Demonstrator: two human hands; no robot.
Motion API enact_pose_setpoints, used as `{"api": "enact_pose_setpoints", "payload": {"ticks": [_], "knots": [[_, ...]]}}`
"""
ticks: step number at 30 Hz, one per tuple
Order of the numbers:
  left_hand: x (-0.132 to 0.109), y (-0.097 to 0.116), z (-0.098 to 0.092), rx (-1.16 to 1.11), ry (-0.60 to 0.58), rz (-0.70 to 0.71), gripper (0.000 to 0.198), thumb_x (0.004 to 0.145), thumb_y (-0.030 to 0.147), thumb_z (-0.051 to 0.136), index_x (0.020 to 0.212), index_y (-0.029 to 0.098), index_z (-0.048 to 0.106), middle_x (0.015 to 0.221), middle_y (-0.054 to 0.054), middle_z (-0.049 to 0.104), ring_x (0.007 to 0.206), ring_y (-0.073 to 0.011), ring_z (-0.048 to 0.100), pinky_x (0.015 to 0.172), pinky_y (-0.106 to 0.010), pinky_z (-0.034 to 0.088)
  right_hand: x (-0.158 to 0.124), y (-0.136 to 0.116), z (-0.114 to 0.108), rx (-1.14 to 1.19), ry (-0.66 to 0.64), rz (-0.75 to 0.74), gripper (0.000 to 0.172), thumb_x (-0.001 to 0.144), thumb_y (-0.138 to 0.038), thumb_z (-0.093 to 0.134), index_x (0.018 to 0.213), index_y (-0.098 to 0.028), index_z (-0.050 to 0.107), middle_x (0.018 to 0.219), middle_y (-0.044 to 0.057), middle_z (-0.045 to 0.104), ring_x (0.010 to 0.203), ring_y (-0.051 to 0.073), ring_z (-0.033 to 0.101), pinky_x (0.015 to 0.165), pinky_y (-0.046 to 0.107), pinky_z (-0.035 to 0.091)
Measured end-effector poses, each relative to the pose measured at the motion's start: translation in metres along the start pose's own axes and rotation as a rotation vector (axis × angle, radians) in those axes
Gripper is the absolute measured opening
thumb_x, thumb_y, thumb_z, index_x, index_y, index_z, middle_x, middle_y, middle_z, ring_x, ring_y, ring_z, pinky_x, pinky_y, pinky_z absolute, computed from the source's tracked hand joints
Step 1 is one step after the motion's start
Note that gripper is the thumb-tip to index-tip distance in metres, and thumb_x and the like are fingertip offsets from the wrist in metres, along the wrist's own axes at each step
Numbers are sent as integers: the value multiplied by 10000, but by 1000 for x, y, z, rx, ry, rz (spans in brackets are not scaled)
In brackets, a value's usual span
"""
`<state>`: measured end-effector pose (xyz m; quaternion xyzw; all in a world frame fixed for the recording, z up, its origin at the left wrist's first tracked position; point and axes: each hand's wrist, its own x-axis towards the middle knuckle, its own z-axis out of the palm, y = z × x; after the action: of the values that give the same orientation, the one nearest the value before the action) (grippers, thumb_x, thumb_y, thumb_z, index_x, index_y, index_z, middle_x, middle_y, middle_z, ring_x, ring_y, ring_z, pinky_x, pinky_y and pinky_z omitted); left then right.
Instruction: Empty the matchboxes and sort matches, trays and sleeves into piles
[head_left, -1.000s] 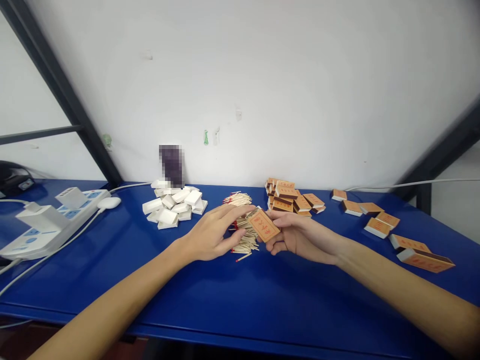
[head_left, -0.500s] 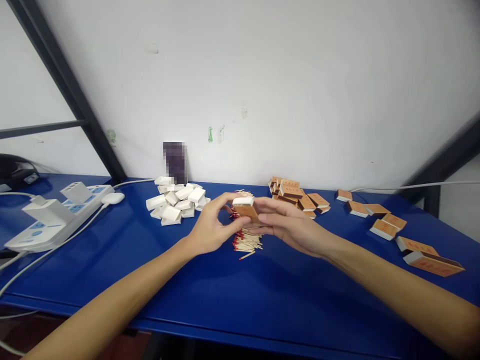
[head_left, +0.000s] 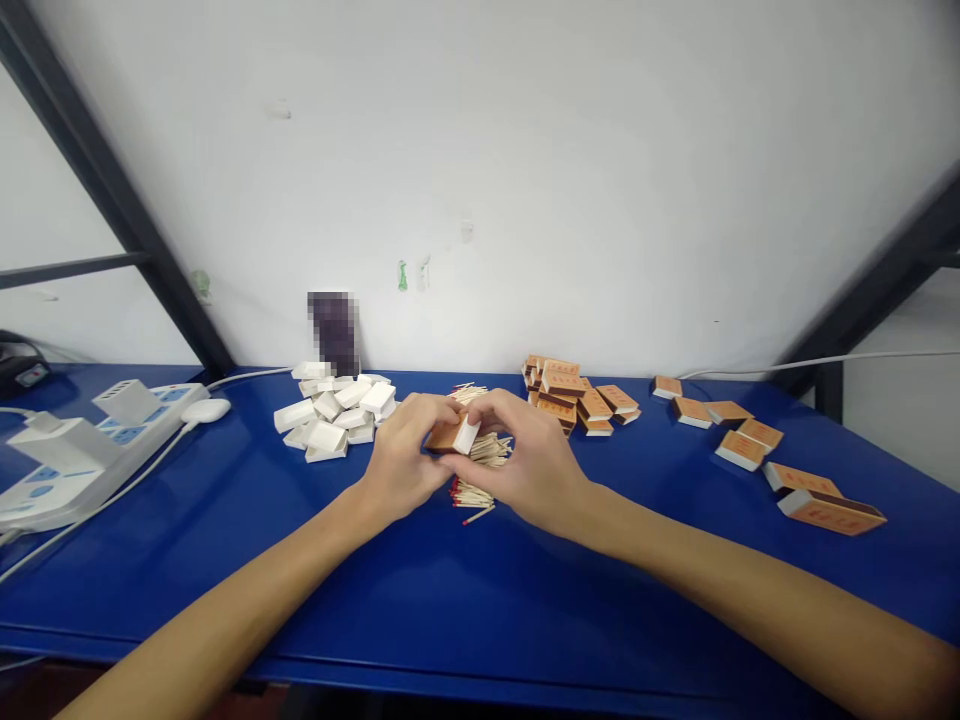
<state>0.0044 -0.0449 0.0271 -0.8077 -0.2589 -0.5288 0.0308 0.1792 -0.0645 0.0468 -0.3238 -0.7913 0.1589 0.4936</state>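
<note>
- Pinching the matchbox (head_left: 451, 437) over the matches (head_left: 473, 494), the left hand (head_left: 397, 455) held its brown sleeve (head_left: 441, 438), the right hand (head_left: 540, 462) its white end (head_left: 467, 434).
- Thin card looked light, fairly stiff, yet easily crushed; the narrow edges seemed the best hold.

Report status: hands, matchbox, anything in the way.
Left hand and right hand gripping one matchbox. White end showing. Loose matches close by, partly hidden behind both hands.

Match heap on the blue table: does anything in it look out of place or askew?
One match at the near edge of the heap looks askew, angled differently from those beside it. The left hand and right hand hide some of the rest.
</note>
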Motion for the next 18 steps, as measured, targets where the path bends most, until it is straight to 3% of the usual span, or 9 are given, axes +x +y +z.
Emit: {"api": "enact_pose_setpoints", "payload": {"ticks": [5, 8, 12, 18], "knots": [[4, -1, -7, 59, -49, -43, 291, 786, 195, 654, 1059, 220, 559, 966, -34, 666, 844, -182, 615, 745, -333, 505, 8, 2, -2, 83, 21, 21, 148, 794, -314, 726, 866, -245, 616, 920, 45, 694, 863, 210, 654, 830, 405, 539], [5, -6, -7, -20, -124, -119, 332, 853, 244, 649, 1172, 218, 559, 1083, -56, 672, 942, -190, 628, 807, -341, 508, 12, 12, -10, 201, 54, 77, 113, 824, -323, 701, 870, -223, 676, 992, 67, 697, 931, 205, 661, 869, 397, 545], [6, -18, 1, -181, -179, -288, 292, 976, 324, 527, 1245, 224, 582, 1238, -81, 643, 1112, -208, 609, 855, -335, 518, 19, 28, -19, 350, 70, 233, 174, 810, -365, 713, 852, -196, 703, 986, 78, 711, 897, 201, 682, 876, 402, 550], [8, -36, 11, -281, -246, -437, 313, 982, 400, 520, 1203, 218, 648, 1231, -83, 660, 1119, -224, 617, 913, -370, 516, 21, 48, -21, 373, 7, 447, 267, 768, -437, 722, 824, -179, 682, 913, 72, 729, 891, 225, 686, 855, 396, 536]]}}
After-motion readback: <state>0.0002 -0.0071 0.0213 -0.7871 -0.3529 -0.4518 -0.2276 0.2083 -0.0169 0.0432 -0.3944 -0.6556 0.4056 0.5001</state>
